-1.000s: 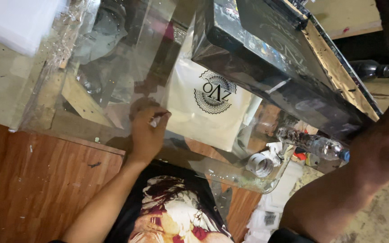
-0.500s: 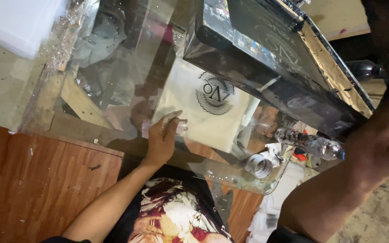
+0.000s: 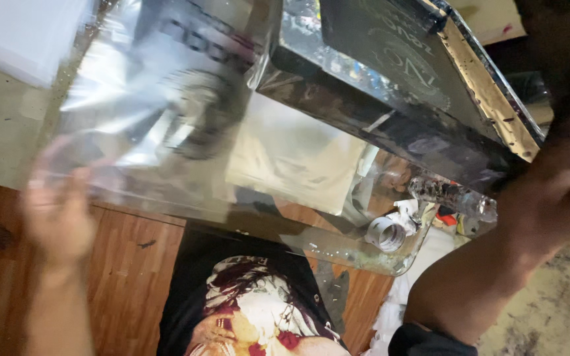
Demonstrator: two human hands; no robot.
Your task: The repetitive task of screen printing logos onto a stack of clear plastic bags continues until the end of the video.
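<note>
My left hand (image 3: 57, 214), blurred by motion, grips the near left edge of a clear film (image 3: 133, 86) that carries a dark round print (image 3: 199, 115). The film hangs lifted and swung out to the left over the glass table (image 3: 338, 254). Under it lies a plain cream-white fabric piece (image 3: 298, 161). At the right, my right hand (image 3: 552, 198) clasps the edge of a black printing screen frame (image 3: 397, 79) with a wooden rim, holding it tilted up above the fabric.
A roll of tape (image 3: 387, 234) and a clear plastic bottle (image 3: 453, 198) lie on the glass near its right corner. A white foam block (image 3: 18, 33) sits at the top left. Wooden floor (image 3: 133, 264) shows below the table.
My left hand has moved from the middle of the fabric to the left, taking the film with the round print along. The fabric now shows plain. The frame stays raised.
</note>
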